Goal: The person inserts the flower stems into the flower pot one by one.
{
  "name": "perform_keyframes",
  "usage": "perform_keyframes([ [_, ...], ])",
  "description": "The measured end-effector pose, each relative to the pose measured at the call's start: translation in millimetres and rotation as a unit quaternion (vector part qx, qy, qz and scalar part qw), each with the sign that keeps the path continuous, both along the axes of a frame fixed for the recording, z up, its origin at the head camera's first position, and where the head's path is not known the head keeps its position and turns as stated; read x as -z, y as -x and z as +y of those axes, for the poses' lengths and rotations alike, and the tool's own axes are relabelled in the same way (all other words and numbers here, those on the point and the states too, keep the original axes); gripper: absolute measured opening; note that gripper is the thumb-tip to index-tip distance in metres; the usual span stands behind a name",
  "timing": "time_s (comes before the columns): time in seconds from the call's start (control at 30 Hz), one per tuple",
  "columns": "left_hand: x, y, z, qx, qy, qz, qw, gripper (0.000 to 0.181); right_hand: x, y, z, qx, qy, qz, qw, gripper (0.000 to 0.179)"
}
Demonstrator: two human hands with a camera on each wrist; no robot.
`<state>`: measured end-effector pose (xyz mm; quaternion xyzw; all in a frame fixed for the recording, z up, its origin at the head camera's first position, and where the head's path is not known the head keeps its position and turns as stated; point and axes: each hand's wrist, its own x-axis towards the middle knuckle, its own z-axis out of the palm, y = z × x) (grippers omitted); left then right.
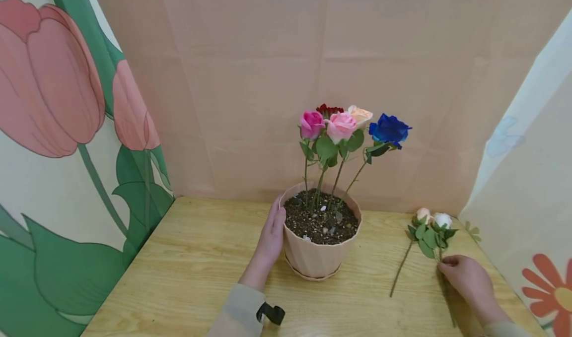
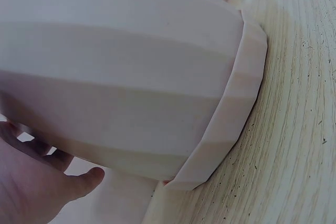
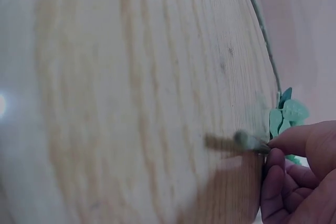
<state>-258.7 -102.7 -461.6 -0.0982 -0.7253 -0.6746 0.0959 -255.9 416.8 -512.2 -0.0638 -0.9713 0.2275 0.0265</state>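
A pale pink flowerpot [image 1: 313, 255] full of dark soil [image 1: 308, 228] stands on its saucer. Several artificial roses rise from the soil, among them a blue rose [image 1: 390, 129], a light pink rose [image 1: 341, 127] and a magenta rose [image 1: 312, 124]. My left hand [image 1: 271, 233] rests against the pot's left side, thumb and fingers along its wall [image 2: 121, 77]. On the right, my right hand [image 1: 468, 277] pinches the stem of a white rose [image 1: 443, 221] between thumb and fingertips. In the right wrist view the stem's end [image 3: 244, 139] sticks out past my fingers, blurred.
A pale peach rose [image 1: 423, 215] lies beside the white one, its stem slanting toward the table's front. The wooden table [image 1: 196, 272] meets a pinkish cloth backdrop [image 1: 250, 89] behind the pot. Panels painted with flowers flank both sides.
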Motion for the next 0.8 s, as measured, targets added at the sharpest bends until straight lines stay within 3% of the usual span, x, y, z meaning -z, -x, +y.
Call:
perform_keyframes([
  [0.43,0.5,-0.2,0.0,-0.009,-0.002,-0.008,0.9999,0.061,2.7,1.0,2.7,0.007,0.003,0.008,0.9999,0.035],
  [0.8,0.3,0.2,-0.3,-0.006,0.001,-0.011,0.9999,0.061,9.1,2.3,6.2,0.027,0.014,0.003,0.9995,0.045],
])
